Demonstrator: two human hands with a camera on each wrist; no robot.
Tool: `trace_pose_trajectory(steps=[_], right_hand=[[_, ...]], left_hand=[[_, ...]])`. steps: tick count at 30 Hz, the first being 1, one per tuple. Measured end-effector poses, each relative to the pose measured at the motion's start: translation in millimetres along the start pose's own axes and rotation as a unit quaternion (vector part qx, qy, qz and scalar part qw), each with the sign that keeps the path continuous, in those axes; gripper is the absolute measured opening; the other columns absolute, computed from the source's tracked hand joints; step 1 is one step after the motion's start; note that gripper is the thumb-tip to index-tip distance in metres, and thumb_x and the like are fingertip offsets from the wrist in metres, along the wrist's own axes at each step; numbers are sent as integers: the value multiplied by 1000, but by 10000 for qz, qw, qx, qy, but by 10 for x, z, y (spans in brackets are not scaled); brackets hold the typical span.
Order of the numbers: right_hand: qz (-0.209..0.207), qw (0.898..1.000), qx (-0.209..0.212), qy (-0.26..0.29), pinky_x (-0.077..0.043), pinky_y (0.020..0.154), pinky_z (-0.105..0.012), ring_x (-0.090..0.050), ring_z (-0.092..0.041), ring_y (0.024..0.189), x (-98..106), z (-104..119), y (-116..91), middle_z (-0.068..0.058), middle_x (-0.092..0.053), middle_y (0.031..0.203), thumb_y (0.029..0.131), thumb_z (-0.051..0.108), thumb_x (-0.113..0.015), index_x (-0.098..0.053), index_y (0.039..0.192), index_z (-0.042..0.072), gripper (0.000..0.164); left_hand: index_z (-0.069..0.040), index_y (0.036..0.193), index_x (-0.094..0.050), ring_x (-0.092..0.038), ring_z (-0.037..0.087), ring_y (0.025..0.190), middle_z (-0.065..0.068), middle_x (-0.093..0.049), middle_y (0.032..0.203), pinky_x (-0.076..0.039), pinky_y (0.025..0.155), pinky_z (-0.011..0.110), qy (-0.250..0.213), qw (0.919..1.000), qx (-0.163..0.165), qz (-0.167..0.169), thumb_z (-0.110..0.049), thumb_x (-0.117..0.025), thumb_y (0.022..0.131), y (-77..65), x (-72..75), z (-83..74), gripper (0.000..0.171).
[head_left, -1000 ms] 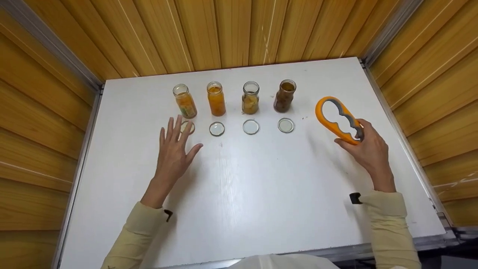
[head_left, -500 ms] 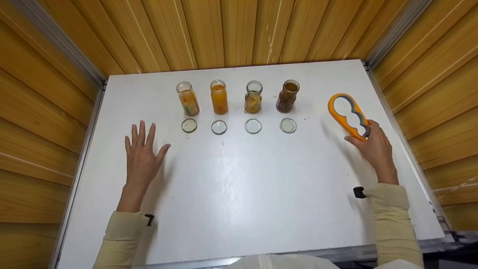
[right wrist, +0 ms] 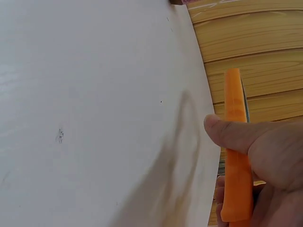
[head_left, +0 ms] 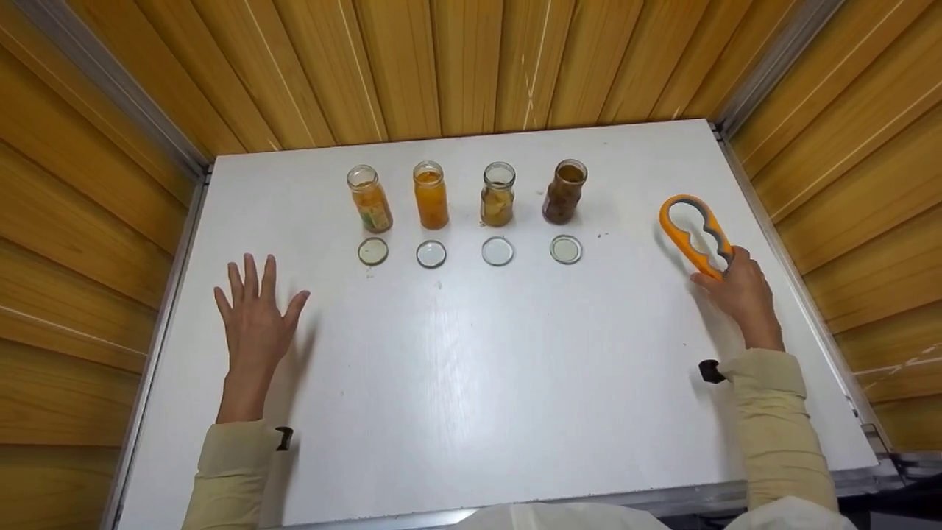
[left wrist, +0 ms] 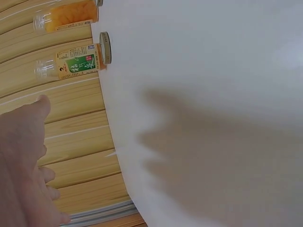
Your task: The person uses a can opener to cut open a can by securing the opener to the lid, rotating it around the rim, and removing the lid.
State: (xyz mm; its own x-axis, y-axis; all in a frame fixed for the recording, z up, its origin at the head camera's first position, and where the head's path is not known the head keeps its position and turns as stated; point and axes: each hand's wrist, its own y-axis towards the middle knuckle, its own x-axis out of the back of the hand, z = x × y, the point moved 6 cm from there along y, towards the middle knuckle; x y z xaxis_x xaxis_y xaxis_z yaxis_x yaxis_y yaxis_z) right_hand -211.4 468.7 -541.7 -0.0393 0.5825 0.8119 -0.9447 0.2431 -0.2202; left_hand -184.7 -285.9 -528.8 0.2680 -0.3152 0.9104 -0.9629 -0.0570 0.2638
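My right hand [head_left: 743, 294] grips the narrow end of an orange jar opener [head_left: 695, 234] with grey scalloped inner edges, held over the table's right side. In the right wrist view the thumb presses the flat face of the opener [right wrist: 236, 179]. On the left, my left hand [head_left: 254, 324] is spread over the table, fingers straight, holding nothing. Several lidless glass jars stand in a row at the back: a labelled jar [head_left: 370, 202], an orange jar [head_left: 431, 199], a pale-fruit jar [head_left: 498, 199] and a dark brown jar [head_left: 564, 195]. A lid [head_left: 373, 251] lies before the leftmost; the others have one too.
The white table [head_left: 456, 383] has a few small specks on it. Wood-patterned panels [head_left: 464, 66] enclose its back and both sides. Metal rails [head_left: 802, 294] run along the edges.
My left hand has moved left and back toward me, away from the leftmost lid. My right hand has shifted slightly right with the jar opener, which sits lower.
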Motion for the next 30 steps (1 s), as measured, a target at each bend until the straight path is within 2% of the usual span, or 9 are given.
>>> trace_pose_trajectory(steps=[4, 9, 15, 22, 30], right_hand=[[84, 9996, -277, -48, -41, 101, -66, -48, -51, 115, -48, -57, 31, -43, -43, 134, 97, 32, -72, -21, 149, -19, 89], [-60, 9994, -264, -212, -46, 87, -58, -51, -46, 100, -76, -96, 35, -41, -49, 120, 96, 32, -71, -30, 140, -24, 82], [-202, 9989, -372, -215, -45, 76, -48, -50, -42, 93, -100, -182, 18, -35, -49, 112, 97, 30, -73, -35, 134, -23, 75], [-482, 9981, -251, -295, -46, 80, -54, -49, -46, 94, -131, -237, 1, -44, -42, 115, 95, 27, -76, -39, 129, -27, 74], [-408, 9982, -334, -275, -45, 94, -62, -45, -53, 109, -182, -259, 10, -49, -35, 126, 97, 26, -71, -26, 142, -27, 82]], left_hand=[[-4, 160, -35, -13, 49, 153, 29, -24, 164, -5, 118, 73, 70, 9999, -72, -67, -42, -66, 101, -10, -31, 13, 76], [-3, 159, -36, -14, 50, 153, 30, -25, 164, -5, 117, 75, 13, 9998, -127, -144, -41, -67, 100, -20, -66, 13, 76], [-2, 159, -35, -12, 48, 154, 31, -23, 164, -5, 119, 73, -21, 9999, -94, 29, -41, -65, 101, -5, -113, 1, 75], [-1, 159, -35, -13, 49, 153, 31, -22, 164, -5, 120, 70, -68, 9999, -102, 71, -41, -65, 101, -5, -114, 12, 76], [-2, 161, -31, -7, 46, 155, 29, -18, 166, -3, 121, 68, -145, 9996, -9, 252, -42, -62, 103, 7, -124, 32, 76]])
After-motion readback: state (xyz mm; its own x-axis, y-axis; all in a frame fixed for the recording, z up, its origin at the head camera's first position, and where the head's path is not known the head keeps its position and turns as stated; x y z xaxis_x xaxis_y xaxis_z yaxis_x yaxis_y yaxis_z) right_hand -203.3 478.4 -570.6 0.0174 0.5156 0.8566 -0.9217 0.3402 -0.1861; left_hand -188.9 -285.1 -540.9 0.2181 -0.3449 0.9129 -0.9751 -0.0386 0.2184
